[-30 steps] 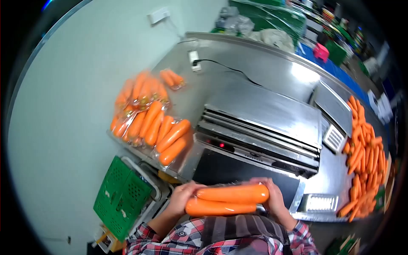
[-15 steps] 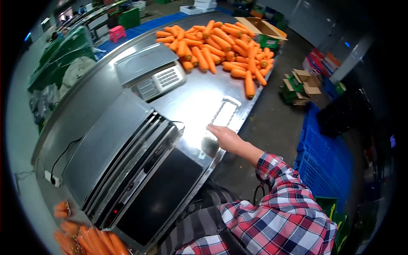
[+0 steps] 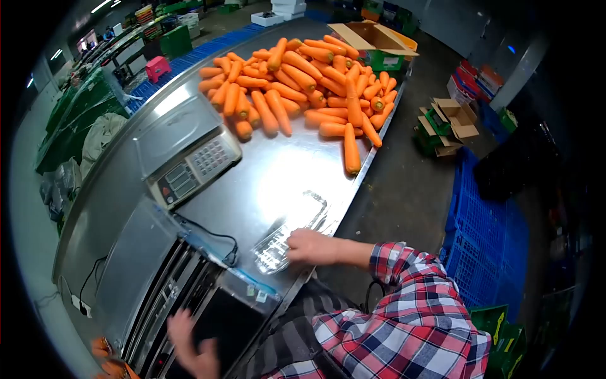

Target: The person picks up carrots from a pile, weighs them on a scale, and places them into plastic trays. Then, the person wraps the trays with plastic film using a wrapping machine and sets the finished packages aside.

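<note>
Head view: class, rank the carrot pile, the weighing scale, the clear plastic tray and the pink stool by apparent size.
1. carrot pile
2. weighing scale
3. clear plastic tray
4. pink stool, smallest-looking but farthest away, so true size unsure.

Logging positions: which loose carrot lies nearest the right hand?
The lone carrot jutting from the pile toward the right hand; the others lie farther back.

A clear, empty plastic tray (image 3: 273,251) lies on the steel table (image 3: 278,170), near its front edge.
</note>
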`<state>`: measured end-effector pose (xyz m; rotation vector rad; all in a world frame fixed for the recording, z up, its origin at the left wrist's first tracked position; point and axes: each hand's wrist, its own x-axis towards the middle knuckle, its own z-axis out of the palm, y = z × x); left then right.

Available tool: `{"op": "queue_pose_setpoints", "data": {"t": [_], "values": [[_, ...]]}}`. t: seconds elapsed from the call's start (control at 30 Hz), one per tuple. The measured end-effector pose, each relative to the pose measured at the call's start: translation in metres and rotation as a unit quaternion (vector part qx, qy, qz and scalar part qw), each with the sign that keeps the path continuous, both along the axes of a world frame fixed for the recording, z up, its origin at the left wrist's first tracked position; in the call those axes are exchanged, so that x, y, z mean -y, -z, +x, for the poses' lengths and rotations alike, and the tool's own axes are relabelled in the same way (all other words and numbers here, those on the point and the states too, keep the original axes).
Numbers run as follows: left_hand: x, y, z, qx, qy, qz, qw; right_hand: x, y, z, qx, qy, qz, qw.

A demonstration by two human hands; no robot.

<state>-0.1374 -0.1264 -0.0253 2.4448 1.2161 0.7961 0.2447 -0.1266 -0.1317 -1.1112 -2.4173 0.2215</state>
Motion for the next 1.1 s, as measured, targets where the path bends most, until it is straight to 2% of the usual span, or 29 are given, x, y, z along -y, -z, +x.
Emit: {"op": "queue_pose_setpoints", "data": {"t": [0.03, 0.1, 0.17, 0.2, 0.23, 0.27, 0.3, 0.33, 0.37, 0.4, 0.47, 0.5, 0.6, 0.67, 0.73, 0.77, 0.8, 0.83, 0.87, 0.9, 0.97, 1.07, 1.1], "values": [[-0.005, -0.008, 0.049, -0.067, 0.077, 0.046, 0.994, -0.003, -0.012, -0.009, -0.049, -0.033, 0.028, 0.998], [-0.009, -0.018, 0.122, -0.142, 0.143, 0.02, 0.979, -0.008, -0.036, -0.019, -0.102, -0.061, 0.074, 0.99], [-0.027, 0.009, 0.143, -0.173, 0.205, 0.036, 0.963, -0.017, -0.04, -0.018, -0.134, -0.074, 0.105, 0.983], [-0.035, 0.012, 0.15, -0.15, 0.199, 0.002, 0.968, -0.019, -0.04, -0.011, -0.148, -0.082, 0.121, 0.978], [-0.044, 0.012, 0.156, -0.128, 0.193, -0.031, 0.972, -0.024, -0.043, 0.006, -0.187, -0.046, 0.113, 0.975], [-0.051, 0.011, 0.159, -0.117, 0.162, -0.017, 0.98, -0.032, -0.047, 0.029, -0.225, -0.012, 0.105, 0.968], [-0.057, 0.006, 0.163, -0.096, 0.131, -0.022, 0.987, -0.036, -0.04, 0.061, -0.208, 0.094, 0.068, 0.971], [-0.061, 0.001, 0.167, -0.088, 0.096, -0.006, 0.992, -0.044, -0.017, 0.098, -0.267, 0.226, 0.024, 0.936], [-0.064, -0.004, 0.169, -0.08, 0.06, 0.01, 0.995, -0.055, 0.008, 0.142, -0.224, 0.397, 0.058, 0.888], [-0.066, -0.008, 0.168, -0.065, 0.041, 0.0, 0.997, -0.067, 0.032, 0.186, -0.188, 0.549, 0.057, 0.812], [-0.069, -0.009, 0.172, -0.033, 0.004, -0.018, 0.999, -0.066, 0.002, 0.231, -0.055, 0.585, 0.0, 0.809], [-0.07, -0.009, 0.176, -0.021, -0.009, -0.024, 0.999, -0.065, -0.004, 0.243, 0.043, 0.583, -0.128, 0.801], [-0.068, -0.01, 0.18, -0.003, -0.017, -0.04, 0.999, -0.066, -0.002, 0.241, 0.022, 0.562, -0.356, 0.746], [-0.064, -0.014, 0.183, 0.012, -0.019, -0.073, 0.997, -0.064, -0.003, 0.244, 0.021, 0.504, -0.364, 0.783], [-0.062, -0.01, 0.183, 0.03, 0.006, -0.085, 0.996, -0.062, -0.006, 0.252, -0.075, 0.466, -0.362, 0.804], [-0.06, -0.006, 0.182, 0.055, 0.012, -0.087, 0.995, -0.055, -0.004, 0.256, -0.142, 0.456, -0.371, 0.796], [-0.058, -0.001, 0.183, 0.079, 0.027, -0.091, 0.992, -0.045, 0.0, 0.257, -0.247, 0.456, -0.394, 0.759], [-0.06, 0.002, 0.185, 0.106, 0.044, -0.092, 0.989, -0.033, 0.004, 0.255, -0.372, 0.452, -0.411, 0.699], [-0.065, 0.003, 0.185, 0.11, 0.077, -0.045, 0.99, -0.019, 0.01, 0.247, -0.489, 0.432, -0.41, 0.637], [-0.064, 0.011, 0.186, 0.142, 0.05, -0.098, 0.984, -0.006, 0.013, 0.235, -0.611, 0.382, -0.388, 0.575], [-0.063, 0.018, 0.199, 0.165, -0.018, -0.176, 0.97, 0.016, -0.006, 0.213, -0.695, 0.284, -0.369, 0.548], [-0.064, 0.02, 0.215, 0.216, -0.121, -0.326, 0.912, 0.036, -0.044, 0.213, -0.69, 0.248, -0.382, 0.563], [-0.066, 0.021, 0.221, 0.229, -0.137, -0.331, 0.905, 0.035, -0.043, 0.219, -0.703, 0.232, -0.362, 0.566]]}}
